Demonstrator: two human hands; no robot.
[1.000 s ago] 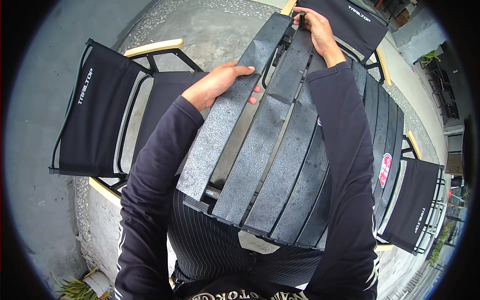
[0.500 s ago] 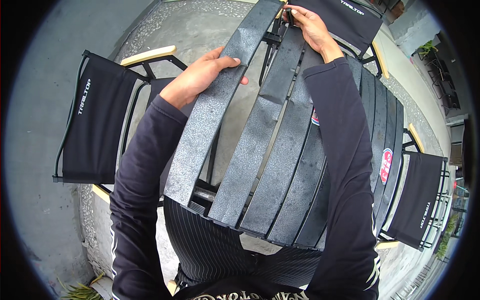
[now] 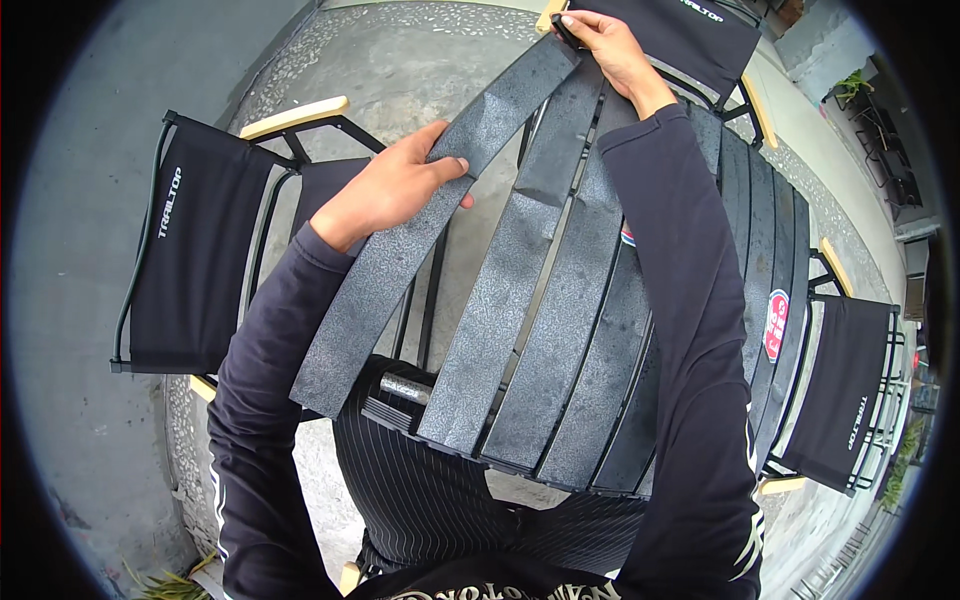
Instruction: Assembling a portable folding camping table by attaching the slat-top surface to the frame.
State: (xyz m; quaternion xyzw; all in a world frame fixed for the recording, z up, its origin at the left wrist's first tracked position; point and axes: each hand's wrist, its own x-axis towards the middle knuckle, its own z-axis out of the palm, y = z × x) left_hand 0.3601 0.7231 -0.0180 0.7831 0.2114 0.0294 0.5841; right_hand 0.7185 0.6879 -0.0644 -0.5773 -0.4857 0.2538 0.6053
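Both arms come up from the lower edge in dark long sleeves, spread apart like a wide V. The left hand (image 3: 395,190) sits at mid-height, palm down, fingers stretched flat and pointing right, thumb tucked under the slat it presses (the wrist is bare just past the cuff). The left elbow is bent, with the forearm angling up and right. The right arm is nearly straight, reaching far forward toward the top of the view. The right hand (image 3: 605,45) is curled there, fingers pinched closed at the far end, knuckles up, and the grip looks tight.
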